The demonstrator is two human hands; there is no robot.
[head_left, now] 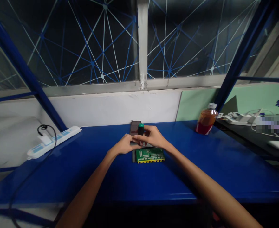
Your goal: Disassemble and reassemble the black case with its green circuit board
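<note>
A screwdriver [141, 129] with a black handle and green cap stands upright in my right hand [155, 138], whose fingers close around the lower handle. My left hand [123, 145] is beside it, thumb and fingers drawn together near the shaft. What they pinch, if anything, is hidden. Just below the hands lies a green circuit board [150, 155] with a row of yellow connectors [151, 161] along its near edge. A grey plate shows under its left side. The screwdriver's tip is covered by my fingers.
Behind the hands a dark phone [135, 127] lies on the blue table [94, 177]. A white power strip [56, 142] with a plugged-in black cable [53, 150] lies at the left. A bottle of red drink [206, 119] stands at the right, near a dark side table [243, 137] holding cables.
</note>
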